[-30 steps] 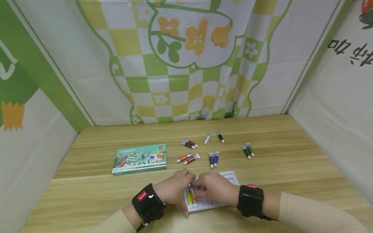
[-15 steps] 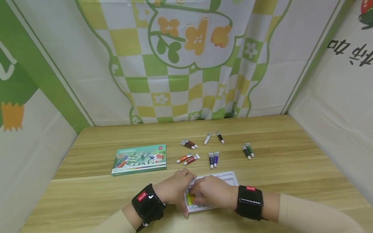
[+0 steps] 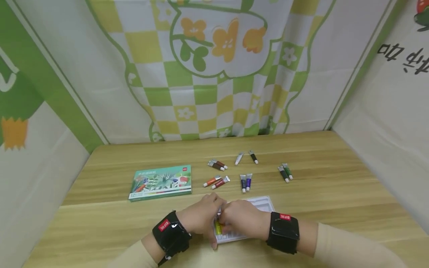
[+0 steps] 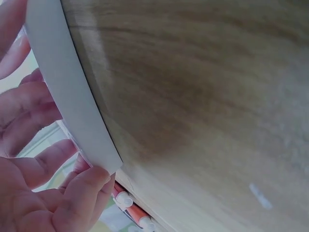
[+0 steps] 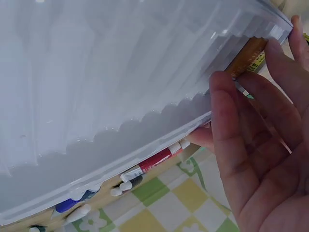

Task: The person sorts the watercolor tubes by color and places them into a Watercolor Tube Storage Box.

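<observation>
A white plastic tray (image 3: 263,203) with narrow grooves lies at the table's front. My left hand (image 3: 204,214) grips its left end, thumb at the near corner and fingers at the far side. A yellow paint tube (image 3: 218,229) rests in the leftmost part of the tray. Over the tray, my right hand (image 3: 246,219) hides much of the left grooves. In the right wrist view, its thumb and a finger hold an ochre paint tube (image 5: 248,55) by the ends, beside the yellow one. The left wrist view has the tray's side wall (image 4: 72,96) between my fingers.
Behind the tray lie orange (image 3: 212,181) and red (image 3: 220,182) tubes, a blue and violet pair (image 3: 245,183), and brown tubes (image 3: 217,165). White (image 3: 239,159), black (image 3: 253,157) and green (image 3: 287,172) tubes lie farther off. A green paint box (image 3: 161,183) is at left.
My right hand has shifted slightly left and lower over the ochre tube, covering most of it in the head view. The left hand stays on the tray's end.
</observation>
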Available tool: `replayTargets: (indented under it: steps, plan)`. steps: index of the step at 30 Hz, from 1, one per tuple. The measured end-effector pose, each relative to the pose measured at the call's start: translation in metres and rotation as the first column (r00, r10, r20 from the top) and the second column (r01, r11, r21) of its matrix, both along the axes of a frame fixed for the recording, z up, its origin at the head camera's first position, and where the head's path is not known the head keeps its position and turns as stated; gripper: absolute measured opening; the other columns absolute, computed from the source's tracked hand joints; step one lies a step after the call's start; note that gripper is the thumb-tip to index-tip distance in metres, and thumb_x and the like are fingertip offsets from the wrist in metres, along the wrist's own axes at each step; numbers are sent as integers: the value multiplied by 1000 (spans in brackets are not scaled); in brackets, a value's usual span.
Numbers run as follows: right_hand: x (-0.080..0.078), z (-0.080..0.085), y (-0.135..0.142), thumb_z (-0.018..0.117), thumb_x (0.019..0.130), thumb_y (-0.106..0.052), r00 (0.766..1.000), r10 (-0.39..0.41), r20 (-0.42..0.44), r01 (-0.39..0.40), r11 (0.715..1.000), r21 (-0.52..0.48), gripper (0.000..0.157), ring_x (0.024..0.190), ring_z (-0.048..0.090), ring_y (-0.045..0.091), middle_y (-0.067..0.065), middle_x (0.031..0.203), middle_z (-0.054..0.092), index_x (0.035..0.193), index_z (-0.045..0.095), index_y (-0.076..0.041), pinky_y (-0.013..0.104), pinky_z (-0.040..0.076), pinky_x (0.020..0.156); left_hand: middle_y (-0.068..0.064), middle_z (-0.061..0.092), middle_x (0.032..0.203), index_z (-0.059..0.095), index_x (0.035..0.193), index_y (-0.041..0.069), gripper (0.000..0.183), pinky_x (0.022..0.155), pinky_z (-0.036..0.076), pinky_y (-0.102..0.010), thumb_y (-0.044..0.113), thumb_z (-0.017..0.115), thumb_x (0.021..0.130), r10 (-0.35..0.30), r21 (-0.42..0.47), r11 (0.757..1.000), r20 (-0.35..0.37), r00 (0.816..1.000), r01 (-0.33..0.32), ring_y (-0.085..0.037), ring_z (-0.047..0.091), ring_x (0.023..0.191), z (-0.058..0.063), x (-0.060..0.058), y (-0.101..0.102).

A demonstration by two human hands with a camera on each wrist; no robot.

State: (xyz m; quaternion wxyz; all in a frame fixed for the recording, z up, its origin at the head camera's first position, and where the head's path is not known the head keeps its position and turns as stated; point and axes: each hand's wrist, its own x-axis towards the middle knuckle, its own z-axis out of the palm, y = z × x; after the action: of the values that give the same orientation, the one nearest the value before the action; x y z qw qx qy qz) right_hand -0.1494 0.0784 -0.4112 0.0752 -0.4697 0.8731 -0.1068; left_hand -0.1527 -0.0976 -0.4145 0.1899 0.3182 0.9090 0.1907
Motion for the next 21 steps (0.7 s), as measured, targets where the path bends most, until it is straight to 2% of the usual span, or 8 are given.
replayTargets:
  steps: [3, 9, 16, 21]
  plan:
    - [-1, 0, -1, 81, 76, -25, 1000, 3, 0, -3, 1000, -1, 10, 65, 49, -6, -17, 74, 63, 79, 74, -19, 12, 42, 58, 0, 46, 114, 51, 132, 6, 105, 94, 45, -29, 36, 97, 42, -2, -4, 1000, -7, 1000, 2, -17, 43, 106, 2, 1, 1]
    - [0, 0, 1, 79, 79, -19, 997, 19, 71, -16, 999, -42, 9, 74, 55, -6, -12, 83, 67, 86, 75, -16, 9, 45, 67, 0, 46, 116, 51, 132, 7, 106, 93, 45, -29, 37, 97, 42, -7, -25, 1000, -6, 1000, 7, -17, 43, 107, 1, 0, 1]
    - [1, -4, 4, 78, 80, -19, 998, 31, 52, -27, 997, -73, 10, 77, 56, -5, -11, 87, 66, 88, 75, -16, 8, 45, 69, 0, 45, 117, 50, 133, 8, 106, 95, 45, -31, 40, 96, 44, -18, -27, 999, -1, 1000, 18, -17, 43, 109, 1, 0, 0]
    - [1, -4, 6, 77, 82, -19, 998, 41, 47, -38, 997, -69, 14, 84, 58, -4, -8, 95, 67, 95, 74, -15, 9, 46, 73, 1, 45, 116, 50, 132, 9, 104, 95, 45, -31, 40, 96, 44, -24, -20, 1000, -1, 1000, 24, -17, 43, 109, 4, 1, -1]
